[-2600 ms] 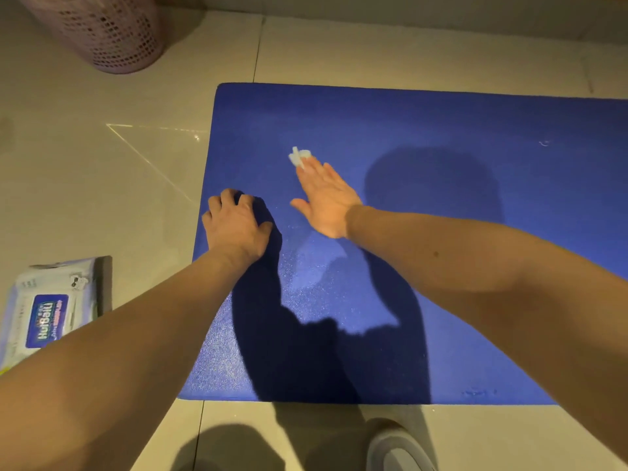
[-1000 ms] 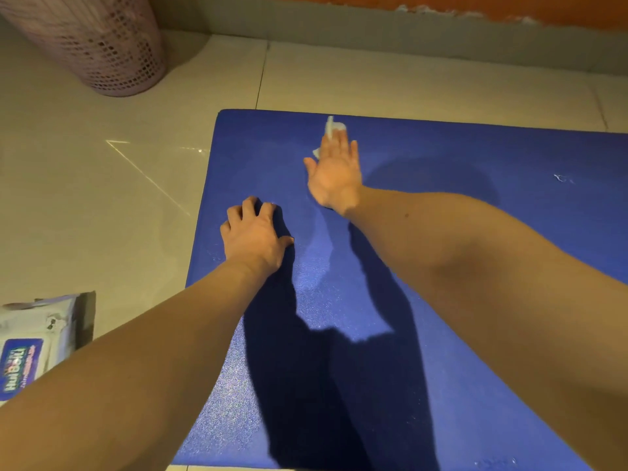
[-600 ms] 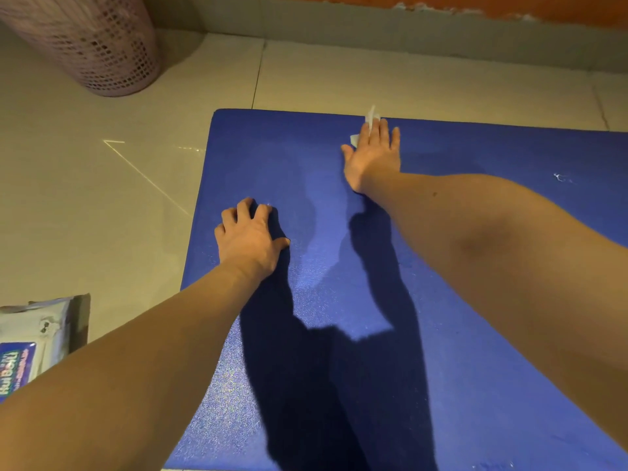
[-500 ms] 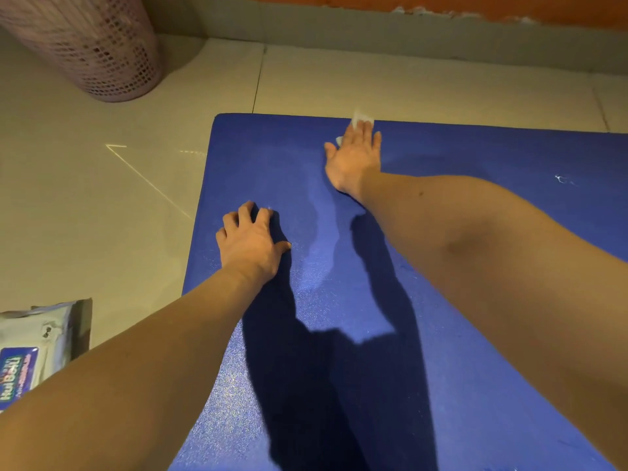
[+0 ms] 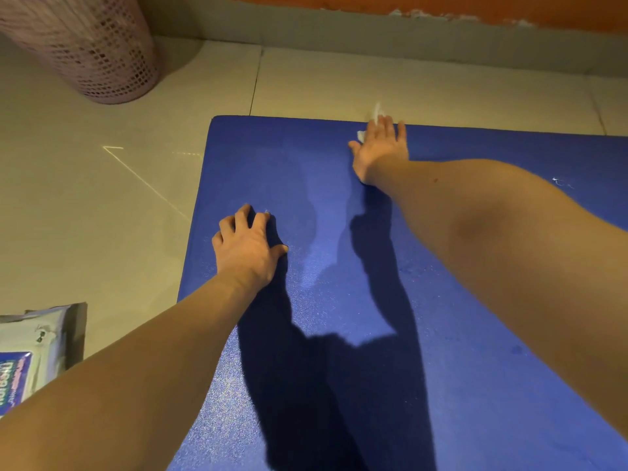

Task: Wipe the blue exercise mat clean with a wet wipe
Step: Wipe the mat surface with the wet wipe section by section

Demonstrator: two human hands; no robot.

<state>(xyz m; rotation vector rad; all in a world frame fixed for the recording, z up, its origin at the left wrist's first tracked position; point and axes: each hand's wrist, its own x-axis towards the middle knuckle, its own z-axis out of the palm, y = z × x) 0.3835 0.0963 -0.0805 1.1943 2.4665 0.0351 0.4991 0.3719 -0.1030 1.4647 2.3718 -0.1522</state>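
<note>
1. Blue exercise mat (image 5: pixel 475 368) lies flat on the floor (image 5: pixel 102 215). Its near half sits mostly under the arms' shadows, so I can't tell if that bit has been wiped.
2. Off the mat's left edge, near end, a pack of wipes (image 5: pixel 34 351) lies on the floor, half cut off by the frame.
3. Left hand (image 5: pixel 248 253) is planted close to the left edge, roughly halfway up. The grip is spread with the fingertips slightly bent, pressing down and holding nothing. It hasn't budged in the last couple of seconds, so it's just the brace.
4. A pale damp streak (image 5: pixel 316 232) runs from beside that hand towards the far edge. I'd guess it's the wipe's trail.
5. Right hand (image 5: pixel 380 151) is the big change. A couple of seconds back it was mid-mat near the left hand; now it's right out at the far edge, and in the last half second it slid a touch rightward along it. The grip is flat, fingers straight and together, pressing the wet wipe (image 5: pixel 361 134) onto the mat. White bits show by the thumb and past the fingertips.
6. So one strip near the left edge looks done. The wide stretch to the right, including a white speck (image 5: pixel 557 181), likely still needs passes.
7. A pink basket (image 5: pixel 91 45) stands on the floor beyond the far left corner, not involved.
</note>
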